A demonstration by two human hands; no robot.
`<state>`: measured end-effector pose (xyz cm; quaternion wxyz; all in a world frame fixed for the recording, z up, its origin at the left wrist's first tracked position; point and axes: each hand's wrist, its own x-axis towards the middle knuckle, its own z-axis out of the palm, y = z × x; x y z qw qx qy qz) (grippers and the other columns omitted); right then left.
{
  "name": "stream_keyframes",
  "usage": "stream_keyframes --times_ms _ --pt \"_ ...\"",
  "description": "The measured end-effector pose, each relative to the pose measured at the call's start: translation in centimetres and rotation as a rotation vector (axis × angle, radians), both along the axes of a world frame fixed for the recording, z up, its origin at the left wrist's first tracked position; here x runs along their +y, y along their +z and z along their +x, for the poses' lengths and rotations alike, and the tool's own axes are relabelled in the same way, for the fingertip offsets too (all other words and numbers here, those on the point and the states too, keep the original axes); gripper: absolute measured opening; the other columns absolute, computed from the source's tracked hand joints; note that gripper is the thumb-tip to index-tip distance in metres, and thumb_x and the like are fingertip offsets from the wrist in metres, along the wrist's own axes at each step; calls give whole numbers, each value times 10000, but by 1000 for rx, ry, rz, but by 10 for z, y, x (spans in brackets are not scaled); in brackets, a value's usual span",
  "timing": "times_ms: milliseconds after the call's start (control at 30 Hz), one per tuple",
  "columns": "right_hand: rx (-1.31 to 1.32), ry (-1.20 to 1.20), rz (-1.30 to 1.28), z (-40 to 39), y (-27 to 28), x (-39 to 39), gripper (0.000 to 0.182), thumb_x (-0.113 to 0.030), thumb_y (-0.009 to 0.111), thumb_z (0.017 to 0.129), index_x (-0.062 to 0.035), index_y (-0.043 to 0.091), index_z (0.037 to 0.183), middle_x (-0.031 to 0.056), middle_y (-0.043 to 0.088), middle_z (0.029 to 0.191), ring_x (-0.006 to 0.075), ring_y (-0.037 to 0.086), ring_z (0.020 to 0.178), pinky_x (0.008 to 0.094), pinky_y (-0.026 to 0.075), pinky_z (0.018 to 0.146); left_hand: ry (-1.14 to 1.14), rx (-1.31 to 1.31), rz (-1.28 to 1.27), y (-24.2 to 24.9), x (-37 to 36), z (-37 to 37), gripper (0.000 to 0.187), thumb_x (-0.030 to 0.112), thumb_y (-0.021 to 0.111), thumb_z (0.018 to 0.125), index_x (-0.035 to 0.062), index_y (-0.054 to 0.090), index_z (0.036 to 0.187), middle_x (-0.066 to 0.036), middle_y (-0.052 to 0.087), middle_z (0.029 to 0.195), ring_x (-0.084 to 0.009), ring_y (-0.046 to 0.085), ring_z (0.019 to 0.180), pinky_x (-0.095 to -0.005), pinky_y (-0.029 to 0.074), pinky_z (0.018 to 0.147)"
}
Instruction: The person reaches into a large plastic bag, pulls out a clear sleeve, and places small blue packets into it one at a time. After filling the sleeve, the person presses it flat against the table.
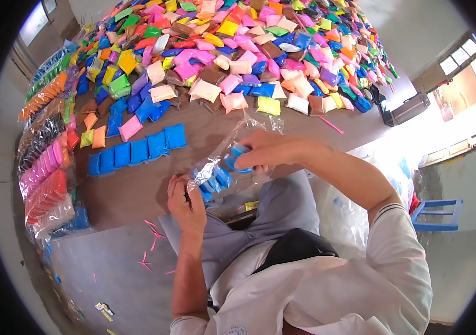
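Note:
A clear plastic bag (220, 157) with several blue packets (214, 181) inside hangs between my hands at the table's front edge. My left hand (186, 202) is closed on the bag's left end. Inside or at the bag's mouth, my right hand (257, 152) grips blue packets with bent fingers; the film partly covers them. A row of blue packets (139, 151) lies side by side on the brown table (137, 195), left of the bag.
A large heap of coloured packets (238, 42) covers the back of the table. Bagged packets in rows (45, 173) line the left edge. A blue stool (438, 215) stands at the right. Pink strips (153, 229) lie at the lower left.

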<state>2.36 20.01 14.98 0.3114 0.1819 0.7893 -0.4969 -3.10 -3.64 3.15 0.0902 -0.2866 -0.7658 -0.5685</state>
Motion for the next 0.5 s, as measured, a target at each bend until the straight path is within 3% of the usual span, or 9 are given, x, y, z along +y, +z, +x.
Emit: stream_keyframes --times_ms 100,200,300,500 --pt "-7 111 126 -9 -7 -9 483 -460 583 837 21 618 852 119 632 778 246 641 779 377 485 700 -23 -59 -13 4 -3 -1 171 91 515 891 -59 594 905 -201 621 877 -426 583 935 -493 422 999" --pt "350 404 487 -11 -34 -14 564 -509 489 923 40 615 888 190 636 806 352 628 787 435 486 724 -33 -53 -4 0 -3 -1 176 94 514 894 -61 595 910 -205 620 882 -433 582 939 -496 423 999" --pt "376 371 479 -5 -15 -17 627 -551 402 974 36 617 945 230 636 872 401 614 848 481 472 751 -37 -38 -3 -2 -5 -2 178 96 514 895 -61 596 916 -205 621 892 -436 583 943 -499 422 1000" --pt "463 275 412 6 -15 -3 637 -589 370 981 9 588 1007 209 618 877 401 604 839 496 449 744 -8 -7 -15 0 -2 0 183 98 512 891 -63 592 919 -207 620 898 -439 580 952 -506 416 1006"
